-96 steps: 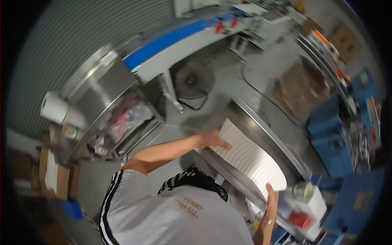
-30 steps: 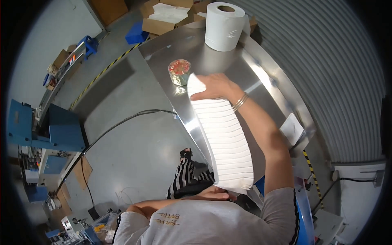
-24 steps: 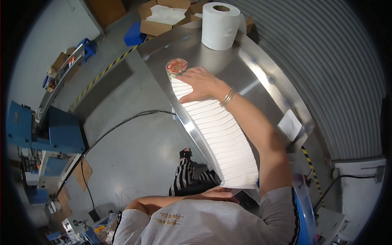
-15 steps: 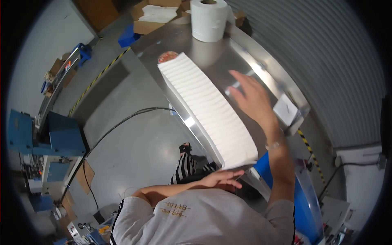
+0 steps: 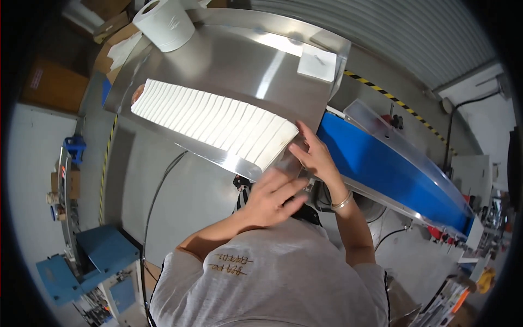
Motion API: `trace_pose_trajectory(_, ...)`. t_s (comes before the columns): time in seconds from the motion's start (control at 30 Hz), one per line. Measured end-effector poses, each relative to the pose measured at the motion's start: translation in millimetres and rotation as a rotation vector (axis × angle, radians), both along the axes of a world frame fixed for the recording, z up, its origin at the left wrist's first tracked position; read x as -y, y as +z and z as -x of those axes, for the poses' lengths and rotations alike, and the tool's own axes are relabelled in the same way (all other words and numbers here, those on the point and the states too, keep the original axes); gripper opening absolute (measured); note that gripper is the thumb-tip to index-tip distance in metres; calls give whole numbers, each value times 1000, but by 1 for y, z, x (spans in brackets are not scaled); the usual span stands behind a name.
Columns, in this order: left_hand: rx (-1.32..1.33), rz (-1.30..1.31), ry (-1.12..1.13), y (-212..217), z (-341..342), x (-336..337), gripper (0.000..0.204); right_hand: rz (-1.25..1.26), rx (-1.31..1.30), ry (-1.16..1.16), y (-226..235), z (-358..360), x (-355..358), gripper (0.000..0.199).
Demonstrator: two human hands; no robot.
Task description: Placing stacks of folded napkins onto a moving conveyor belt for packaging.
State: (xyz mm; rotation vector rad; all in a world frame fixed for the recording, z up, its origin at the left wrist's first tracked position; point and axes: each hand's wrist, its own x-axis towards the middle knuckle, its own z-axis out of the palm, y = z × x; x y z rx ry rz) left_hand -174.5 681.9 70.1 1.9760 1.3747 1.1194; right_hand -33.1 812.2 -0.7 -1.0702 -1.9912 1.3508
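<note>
**Both hands at the near end of the sheet row**

Since half a second ago the right hand [image 5: 316,158] has come down from above the steel table to the near end of the long row of white folded sheets [image 5: 212,122], and the left hand [image 5: 272,199] has come up beside it. The row lies shingled across the steel table [image 5: 239,60], one end under the fingertips, the other running well away toward the far left corner.

Right fingers are spread and flat, tips touching the row's end face; they grip nothing. Left fingers are loosely extended just below that end, over the table's edge; whether they touch the sheets cannot be told, and nothing is held in them. A thin bracelet [image 5: 343,204] sits on the right wrist.

Judgement: squaring this end calls for even, flat pressure along the row's length, with the left hand steadying the lower edge so the sheets do not fan out or slide off the rim.

Surroundings, outward from the fingers:
- Blue conveyor belt [image 5: 381,163] just right of the right hand, with a clear side guard.
- Small white square pad [image 5: 317,64] beyond the fingers, at the table's far right edge.
- Large white paper roll [image 5: 163,22] at the far left corner.
- Brown cardboard boxes [image 5: 111,49] behind the roll.
- Yellow-and-black striped floor tape [image 5: 392,98] beyond the belt.
- Blue machine [image 5: 81,261] on the floor, well left.
</note>
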Motion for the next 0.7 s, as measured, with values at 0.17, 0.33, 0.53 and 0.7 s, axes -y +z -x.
trace_pose_trajectory(0.17,-533,-108,488,-5,6,-31,57,-41,-140,-76,13,9,4,54)
trace_pose_trajectory(0.33,-511,-148,436,-23,20,-39,47,-47,-130,66,6,9,-5,52)
trace_pose_trajectory(0.53,-455,-166,437,-24,21,-40,39,-66,-117,-33,20,7,-5,51)
trace_pose_trajectory(0.7,-444,-185,427,-26,21,-39,34,0,-113,81,25,-4,-11,45)
